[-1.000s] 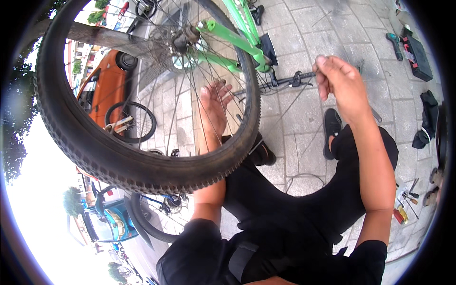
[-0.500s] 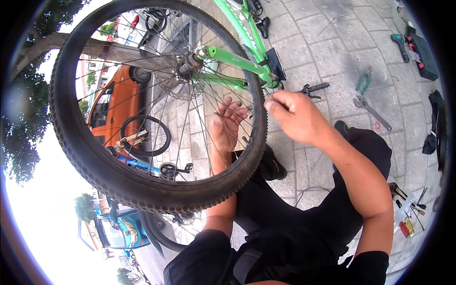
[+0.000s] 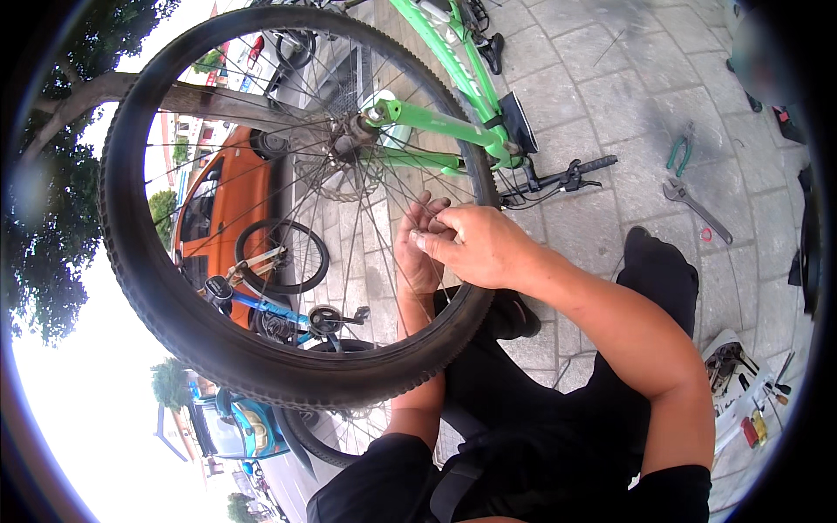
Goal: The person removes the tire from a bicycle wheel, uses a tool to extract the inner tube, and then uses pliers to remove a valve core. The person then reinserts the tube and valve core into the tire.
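A bicycle wheel with a black knobbly tyre (image 3: 323, 383) stands in front of me, mounted in a green fork (image 3: 436, 124) beside its hub and brake disc. Behind the spokes my left hand (image 3: 418, 253) is held palm up, its fingers loosely bent and apart, partly covered by the other hand. My right hand (image 3: 488, 247) reaches across the tyre, thumb and forefinger pinched together at the left fingers. Whatever sits in that pinch is too small or hidden to make out.
A handlebar (image 3: 575, 177) lies low beyond the fork. On the paving to the right are green-handled pliers (image 3: 678, 153), an adjustable wrench (image 3: 699, 211) and a red ring (image 3: 706, 234). Screwdrivers (image 3: 751, 431) lie at lower right. A blue bicycle (image 3: 266, 303) and orange car (image 3: 214, 209) stand beyond the wheel.
My right hand has moved left and down from beside the fork to meet my left hand. The left fingers have drawn in slightly. The whole view has shifted a little.
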Demonstrator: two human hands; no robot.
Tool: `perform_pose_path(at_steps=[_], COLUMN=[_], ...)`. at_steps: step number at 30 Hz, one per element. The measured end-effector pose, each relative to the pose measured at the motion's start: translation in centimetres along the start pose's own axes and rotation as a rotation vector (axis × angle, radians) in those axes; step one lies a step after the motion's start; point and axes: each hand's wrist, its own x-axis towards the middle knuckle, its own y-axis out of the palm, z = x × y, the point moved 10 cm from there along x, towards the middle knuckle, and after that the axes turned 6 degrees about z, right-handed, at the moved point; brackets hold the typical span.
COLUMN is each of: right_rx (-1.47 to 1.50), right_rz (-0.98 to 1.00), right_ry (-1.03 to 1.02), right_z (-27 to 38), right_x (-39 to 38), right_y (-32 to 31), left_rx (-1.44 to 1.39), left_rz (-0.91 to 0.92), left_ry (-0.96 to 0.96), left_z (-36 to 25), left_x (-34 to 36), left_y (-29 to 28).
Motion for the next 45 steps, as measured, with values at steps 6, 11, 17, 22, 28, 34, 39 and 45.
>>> perform_pose_path(at_steps=[6,11,17,22,28,34,39,45], right_rx=[-0.018,-0.095,0.071,0.055,-0.035,-0.119,-0.255,0.086], right_rz=[0.061,-0.153,-0.028,0.028,-0.02,-0.074,-0.204,-0.058], right_ry=[0.066,0.02,0.02,0.06,0.101,0.095,0.093,-0.022], right_z=[-0.1,-0.2,-0.2,-0.5,-0.9,-1.2,-0.6,1.3], right_x=[0.8,1.0,1.4,1.5,1.9,2.8,2.0,1.0], right_y=[0.4,-1.0,-0.1,0.4,-0.1,-0.5,-2.0,0.8], left_rx=[0.142,0.287,0.338,0.322,0.272,0.278,0.275,0.366], left_rz=[-0.163,-0.224,-0.229,-0.284,-0.338,-0.382,-0.402,-0.419], left_ry=[-0.01,-0.028,0.009,-0.019,-0.018,0.006,-0.015,-0.006], left_z=[-0.3,0.1,0.3,0.2,0.1,0.4,0.1,-0.5], left_x=[-0.2,-0.1,0.0,-0.3,-0.8,-0.9,-0.8,-1.9], left_y=[-1.0,-2.0,-3.0,-2.3,-3.1,-4.5,-4.4,-4.8])
